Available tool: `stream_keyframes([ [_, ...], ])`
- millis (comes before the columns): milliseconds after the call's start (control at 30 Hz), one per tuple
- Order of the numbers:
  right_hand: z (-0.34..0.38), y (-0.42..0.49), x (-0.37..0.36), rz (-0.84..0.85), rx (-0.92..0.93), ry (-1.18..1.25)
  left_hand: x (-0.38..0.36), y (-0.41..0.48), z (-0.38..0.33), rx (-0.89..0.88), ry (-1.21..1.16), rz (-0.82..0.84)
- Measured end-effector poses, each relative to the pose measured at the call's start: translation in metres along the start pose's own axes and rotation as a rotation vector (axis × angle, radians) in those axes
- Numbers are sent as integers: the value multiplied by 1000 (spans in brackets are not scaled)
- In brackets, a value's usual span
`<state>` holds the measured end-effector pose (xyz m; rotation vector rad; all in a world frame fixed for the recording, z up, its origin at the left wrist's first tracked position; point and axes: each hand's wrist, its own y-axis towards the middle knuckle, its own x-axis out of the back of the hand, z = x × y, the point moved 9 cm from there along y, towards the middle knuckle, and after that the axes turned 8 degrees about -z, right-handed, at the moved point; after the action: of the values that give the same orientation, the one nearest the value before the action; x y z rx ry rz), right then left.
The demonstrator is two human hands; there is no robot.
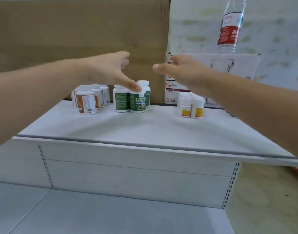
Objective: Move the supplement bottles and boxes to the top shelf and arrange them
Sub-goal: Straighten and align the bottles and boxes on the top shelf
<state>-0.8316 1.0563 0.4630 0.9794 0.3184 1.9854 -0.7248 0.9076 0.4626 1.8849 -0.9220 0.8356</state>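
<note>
Several green-label bottles (131, 100), white box (172, 94) reading GLASS MUG, 6 PCS

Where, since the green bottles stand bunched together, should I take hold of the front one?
Probably by its top, from above: the front green bottle stands upright, other green bottles crowd it beside and behind, so fingers fit best round the cap.

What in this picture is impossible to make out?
Head view:
Clear plastic water bottle with red label: top cut off by the frame edge.
White cardboard glass-mug box: front largely hidden by the right hand.
Green-labelled white supplement bottles: rear ones hidden by front ones and the thumb of the left hand.
Right hand's fingertips: blurred.
</note>
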Motion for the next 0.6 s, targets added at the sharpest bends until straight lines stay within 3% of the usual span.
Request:
stream_keyframes([
  [133,-6,16,-52,7,-103,-117,-5,-1,37,56,-125,3],
  [433,-48,35,-106,-83,-238,33,-54,17,74,161,-368,-159],
  [600,-61,31,-122,32,-204,133,-66,22,90,248,-521,-207],
])
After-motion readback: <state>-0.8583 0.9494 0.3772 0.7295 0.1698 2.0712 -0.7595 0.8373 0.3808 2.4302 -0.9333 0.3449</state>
